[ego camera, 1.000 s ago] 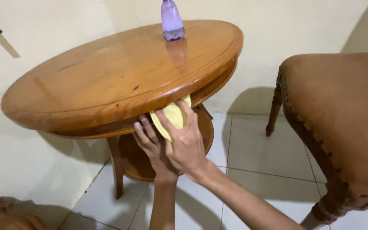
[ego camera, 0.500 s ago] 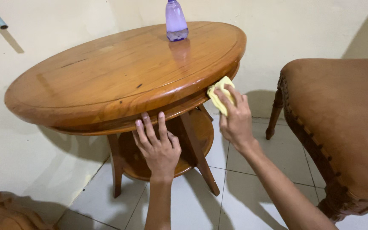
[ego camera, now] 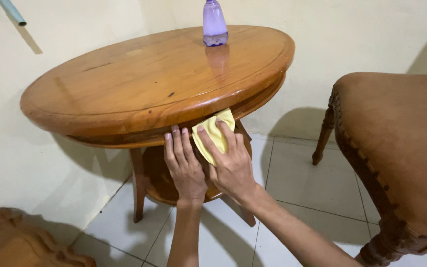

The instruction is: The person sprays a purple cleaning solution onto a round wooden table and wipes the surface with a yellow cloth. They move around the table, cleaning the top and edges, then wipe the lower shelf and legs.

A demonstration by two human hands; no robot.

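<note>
A round wooden table point(ego camera: 139, 84) stands by a cream wall, with a lower shelf point(ego camera: 161, 180) under its top. My right hand point(ego camera: 231, 160) presses a yellow cloth point(ego camera: 214, 132) against the rim just below the tabletop's front edge. Beside it, my left hand point(ego camera: 184, 165) lies flat with fingers together, its fingertips touching the underside rim. A purple plastic bottle point(ego camera: 215, 23) stands upright at the far side of the tabletop.
A brown upholstered chair point(ego camera: 401, 143) with carved wooden legs stands close on the right. Another carved wooden piece point(ego camera: 21, 242) shows at the bottom left. The floor point(ego camera: 302, 183) is white tile. A pale pipe point(ego camera: 12, 11) runs along the wall at the top left.
My right hand slid the cloth along the rim out to the right, then back left next to my left hand. The left hand stayed on the rim.
</note>
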